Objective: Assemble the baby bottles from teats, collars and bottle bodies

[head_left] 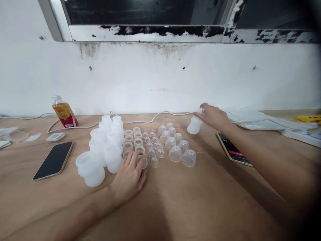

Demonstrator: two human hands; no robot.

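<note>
My right hand reaches to the far right of the wooden table and is closed round a white plastic bottle, held tilted just above the surface. My left hand lies on the table with its fingers on a white ring at the near end of a row of rings. Left of it stand several white bottles in a cluster. To the right lie rows of small clear teats and clear dome caps.
A black phone lies at the left, another phone under my right forearm. A drink bottle with a red label stands by the wall. A white cable runs along the back. Papers lie far right.
</note>
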